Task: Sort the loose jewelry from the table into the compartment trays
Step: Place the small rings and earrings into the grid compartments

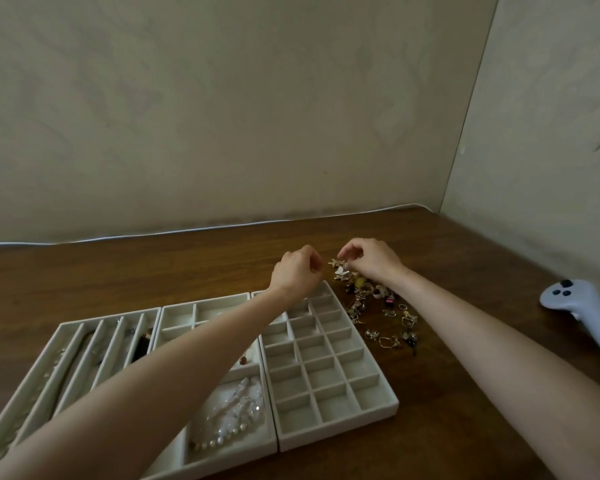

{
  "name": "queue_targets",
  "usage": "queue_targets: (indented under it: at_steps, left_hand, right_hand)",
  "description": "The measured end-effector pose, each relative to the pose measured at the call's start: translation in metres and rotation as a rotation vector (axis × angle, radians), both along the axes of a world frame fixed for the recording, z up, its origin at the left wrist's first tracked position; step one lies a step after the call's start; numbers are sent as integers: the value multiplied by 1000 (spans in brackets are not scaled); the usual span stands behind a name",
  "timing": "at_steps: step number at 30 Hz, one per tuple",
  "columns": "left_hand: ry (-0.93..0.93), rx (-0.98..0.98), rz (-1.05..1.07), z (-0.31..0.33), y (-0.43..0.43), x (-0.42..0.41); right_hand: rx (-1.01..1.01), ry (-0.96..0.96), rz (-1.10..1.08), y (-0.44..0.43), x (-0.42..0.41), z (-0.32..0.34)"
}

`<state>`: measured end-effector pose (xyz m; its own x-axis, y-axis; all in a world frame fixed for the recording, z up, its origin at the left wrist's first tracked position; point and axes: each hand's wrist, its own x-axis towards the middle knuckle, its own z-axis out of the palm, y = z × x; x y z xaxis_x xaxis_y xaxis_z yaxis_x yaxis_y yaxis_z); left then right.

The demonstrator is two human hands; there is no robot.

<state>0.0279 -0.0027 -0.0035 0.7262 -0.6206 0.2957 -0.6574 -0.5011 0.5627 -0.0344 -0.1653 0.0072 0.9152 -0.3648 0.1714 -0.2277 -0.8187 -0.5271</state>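
- While the right hand (pixel 371 259) pinches a gold piece (pixel 338 266) from the loose jewelry (pixel 378 306), the left hand (pixel 297 271) hovers beside it, fingers curled, contents unclear.
- Jewelry lies toward the table's (pixel 153 271) far edge, beside the trays (pixel 336 441).

- Three trays sit side by side on the table (pixel 118 271): slotted tray (pixel 61 328) left, middle tray (pixel 205 301), grid tray (pixel 340 432) right.
- Loose jewelry (pixel 378 306) lies just right of the grid tray.
- A controller (pixel 582 310) lies farther right.
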Motion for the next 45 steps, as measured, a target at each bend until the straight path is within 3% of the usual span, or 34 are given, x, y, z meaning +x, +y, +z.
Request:
queue_targets:
  at_steps: [3,6,8,12,15,20,21,23,25,28,32,36,45]
  left_hand:
    - [53,18,7,2,-2,5]
    - [81,-51,14,1,3,9]
    - [63,-124,6,1,7,11]
    - [68,-267,-131,8,15,3]
    - [-34,-323,-189,12,20,-2]
    - [-156,-337,-65,13,41,0]
    - [-159,-314,-48,15,47,0]
    - [-153,-305,-30,19,63,2]
    - [-148,-310,-9,24,84,6]
    - [-78,-283,6,29,122,10]
    - [-133,-133,7,30,168,14]
    - [-293,38,-5,28,190,15]
    - [-426,196,-155,10,184,10]
  right_hand:
    - [-130,163,26,4,0,-4]
    - [-159,138,-10,8,-1,-7]
    - [-12,57,6,7,-2,-6]
    - [547,-117,146,18,-7,16]
    - [579,-90,209,31,-8,27]
    - [665,-93,213,33,0,25]
    - [647,-126,179,31,4,22]
    - [391,-146,63,24,13,13]
    - [52,-31,-12,15,20,1]
    - [-168,140,-13,8,24,-15]
    - [-250,160,4,11,24,-25]
    - [-376,11,-50,20,24,-27]
    - [-130,-119,-4,31,16,-22]
